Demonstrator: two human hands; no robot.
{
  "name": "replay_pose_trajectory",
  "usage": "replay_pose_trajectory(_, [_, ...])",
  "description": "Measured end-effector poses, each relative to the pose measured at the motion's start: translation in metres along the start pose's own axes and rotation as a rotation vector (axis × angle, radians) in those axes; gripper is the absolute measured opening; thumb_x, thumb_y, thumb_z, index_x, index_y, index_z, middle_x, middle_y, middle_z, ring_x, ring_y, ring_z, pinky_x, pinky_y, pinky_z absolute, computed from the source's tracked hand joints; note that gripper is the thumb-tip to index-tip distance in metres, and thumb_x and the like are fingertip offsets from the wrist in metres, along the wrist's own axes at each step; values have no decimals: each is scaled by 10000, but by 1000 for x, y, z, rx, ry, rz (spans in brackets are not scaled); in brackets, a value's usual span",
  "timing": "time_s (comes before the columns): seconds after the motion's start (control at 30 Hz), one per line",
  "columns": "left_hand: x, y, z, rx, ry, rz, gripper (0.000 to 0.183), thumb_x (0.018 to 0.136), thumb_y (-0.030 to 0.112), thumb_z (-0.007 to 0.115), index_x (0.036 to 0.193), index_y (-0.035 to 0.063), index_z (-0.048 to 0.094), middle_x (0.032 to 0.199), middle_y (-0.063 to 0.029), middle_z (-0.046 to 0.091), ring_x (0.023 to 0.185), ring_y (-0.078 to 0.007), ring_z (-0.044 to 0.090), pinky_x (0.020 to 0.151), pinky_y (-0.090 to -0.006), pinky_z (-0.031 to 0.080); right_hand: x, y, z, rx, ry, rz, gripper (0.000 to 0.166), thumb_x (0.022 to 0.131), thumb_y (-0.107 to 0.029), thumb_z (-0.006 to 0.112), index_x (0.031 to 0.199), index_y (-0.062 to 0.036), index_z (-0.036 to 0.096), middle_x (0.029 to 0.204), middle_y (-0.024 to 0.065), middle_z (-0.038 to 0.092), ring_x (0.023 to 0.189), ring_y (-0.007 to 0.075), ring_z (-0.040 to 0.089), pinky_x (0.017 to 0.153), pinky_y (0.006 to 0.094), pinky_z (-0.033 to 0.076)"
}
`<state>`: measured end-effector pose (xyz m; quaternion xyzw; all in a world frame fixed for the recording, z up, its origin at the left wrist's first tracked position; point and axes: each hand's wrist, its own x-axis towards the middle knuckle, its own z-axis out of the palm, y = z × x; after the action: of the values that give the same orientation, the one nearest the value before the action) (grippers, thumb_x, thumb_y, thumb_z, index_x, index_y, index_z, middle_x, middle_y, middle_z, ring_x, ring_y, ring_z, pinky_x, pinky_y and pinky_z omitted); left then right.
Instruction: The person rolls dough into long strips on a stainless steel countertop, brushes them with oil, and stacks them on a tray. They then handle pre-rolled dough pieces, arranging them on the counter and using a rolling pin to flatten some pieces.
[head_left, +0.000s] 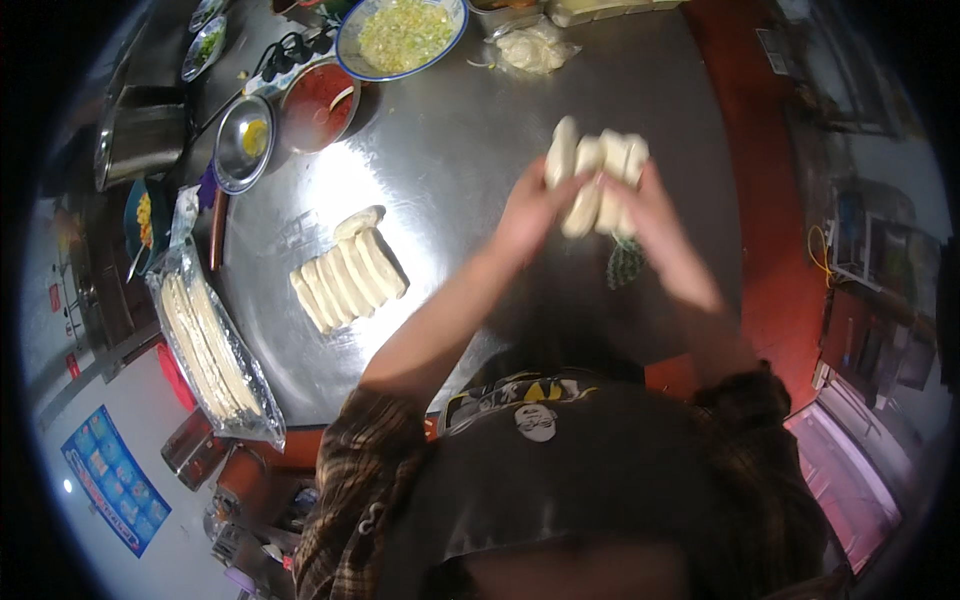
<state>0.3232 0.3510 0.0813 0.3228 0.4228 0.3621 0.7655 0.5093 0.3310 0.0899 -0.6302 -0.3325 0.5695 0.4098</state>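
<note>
Several thick pieces of pale dough (589, 206) are bunched side by side between my two hands over the right part of the steel table (450, 172). My left hand (529, 206) grips the bunch from the left, and my right hand (645, 206) grips it from the right. Both thumbs meet near its middle. Motion blurs the hands and the dough a little. Just below the right hand lies a dark green patterned item (625, 264), partly covered. On the table to the left, a row of dough strips (349, 281) lies pressed together, with one short piece (360, 223) across its top end.
Along the back stand a bowl of chopped scallion (405, 37), a pot of red sauce (319, 109), a metal bowl with egg (251, 139) and a plastic bag of dough (534, 49). Long dough sticks in clear plastic (214, 345) and a rolling pin (218, 229) lie at the left edge.
</note>
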Motion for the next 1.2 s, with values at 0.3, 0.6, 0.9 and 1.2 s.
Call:
replay_pose_trajectory(0.3, [-89,31,-134,951,395,302,650,1037,395,663,1532,24,464,1528,-214,534,1418,-333,520,1166,-426,420,-12,101,-72,-1333,-323,-597,683,1030,-436,613,1577,-74,421,1685,183,324,1560,347,313,1259,510,271])
replay_pose_trajectory(0.6, [-230,40,-218,1260,603,550,579,1050,173,565,1575,3,393,1613,-229,414,1521,-370,373,1254,-474,297,-116,183,162,-1209,-353,-858,674,1018,-456,557,1570,-84,455,1636,124,436,1538,283,358,1295,482,214])
replay_pose_trajectory(0.9, [-371,55,-336,1557,340,743,819,864,79,764,1598,81,402,1688,-234,189,1554,-450,286,1231,-602,310,-108,184,-64,-1633,718,-293,451,1090,-304,502,1456,-48,562,1386,187,647,1266,299,635,1090,492,488])
replay_pose_trajectory(1.2, [-475,57,-417,1952,545,635,834,990,320,672,1658,56,247,1712,-246,64,1594,-461,125,1235,-668,239,-257,267,304,-1218,259,-1144,383,989,-270,661,1360,-181,693,1420,48,674,1365,239,594,1177,445,447])
